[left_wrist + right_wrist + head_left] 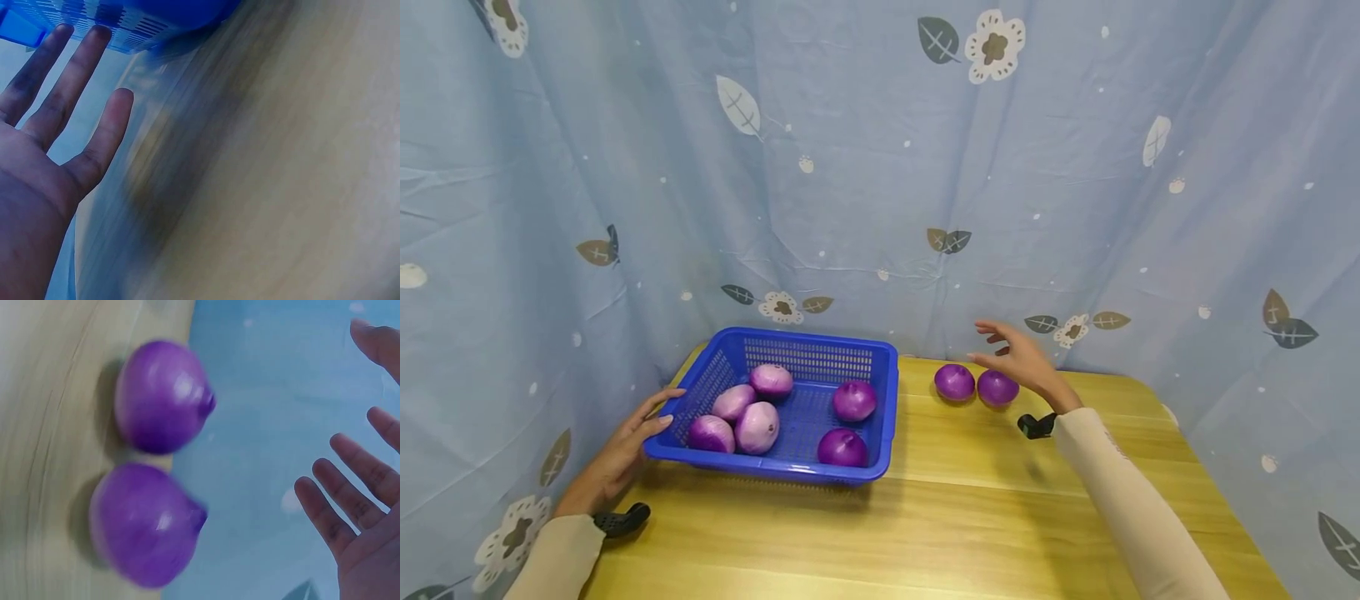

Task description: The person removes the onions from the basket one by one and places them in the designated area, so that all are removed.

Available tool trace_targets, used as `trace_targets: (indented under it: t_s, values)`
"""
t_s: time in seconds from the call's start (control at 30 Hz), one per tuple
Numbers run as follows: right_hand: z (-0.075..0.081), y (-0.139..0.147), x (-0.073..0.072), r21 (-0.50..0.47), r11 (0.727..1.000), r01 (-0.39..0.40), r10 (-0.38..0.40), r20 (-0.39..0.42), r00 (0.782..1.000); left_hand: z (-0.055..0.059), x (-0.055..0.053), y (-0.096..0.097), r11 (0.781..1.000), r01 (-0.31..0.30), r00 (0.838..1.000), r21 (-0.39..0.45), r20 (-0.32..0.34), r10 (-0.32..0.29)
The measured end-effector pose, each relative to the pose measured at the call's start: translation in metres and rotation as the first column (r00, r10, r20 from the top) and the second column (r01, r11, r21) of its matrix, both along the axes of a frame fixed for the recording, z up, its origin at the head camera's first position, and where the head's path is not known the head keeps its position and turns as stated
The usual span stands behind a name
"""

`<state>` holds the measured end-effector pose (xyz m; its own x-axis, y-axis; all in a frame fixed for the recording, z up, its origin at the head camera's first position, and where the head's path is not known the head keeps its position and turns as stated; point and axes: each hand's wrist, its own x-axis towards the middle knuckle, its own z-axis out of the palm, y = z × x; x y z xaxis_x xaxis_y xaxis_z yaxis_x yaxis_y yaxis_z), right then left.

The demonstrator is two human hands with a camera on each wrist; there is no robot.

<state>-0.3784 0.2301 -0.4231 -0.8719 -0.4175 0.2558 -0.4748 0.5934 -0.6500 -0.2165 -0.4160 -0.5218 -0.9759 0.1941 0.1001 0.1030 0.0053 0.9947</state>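
Note:
Several purple onions lie in a blue plastic basket (805, 471) on the left of the table; paler ones such as this onion (757, 427) cluster at its left, and two darker ones, one of them an onion (854, 401), sit at its right. My left hand (625, 446) is at the basket's left end, fingers extended right at the rim. Past the basket, two more onions, a left onion (954, 382) and a right onion (997, 388), rest side by side near the back edge. Just above them hovers my right hand (1018, 358), holding nothing, its fingers spread and gently bent.
The wooden table (955, 517) stretches in front of the basket and off to the right. A blue patterned curtain (865, 167) hangs close behind the table and along both sides. Each wrist wears a black strap device, such as the right device (1036, 426).

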Motion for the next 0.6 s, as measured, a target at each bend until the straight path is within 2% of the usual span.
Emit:
trace_targets:
  t_s: [0.2,0.37,0.6]
  values:
    - [0.009,-0.029,0.004,0.018,0.996,-0.083,0.084,-0.049,0.995,0.000,0.000,0.001,0.999,-0.026,1.000,-0.032,0.015,0.027]
    - [0.014,-0.053,0.007,0.020,0.990,-0.140,0.141,-0.049,0.989,0.000,0.000,0.002,0.998,-0.045,0.999,-0.048,0.028,0.046]
    - [0.016,-0.087,0.010,0.032,0.977,-0.213,0.214,-0.061,0.975,0.001,0.000,0.003,0.998,-0.044,0.999,-0.038,0.030,0.045]
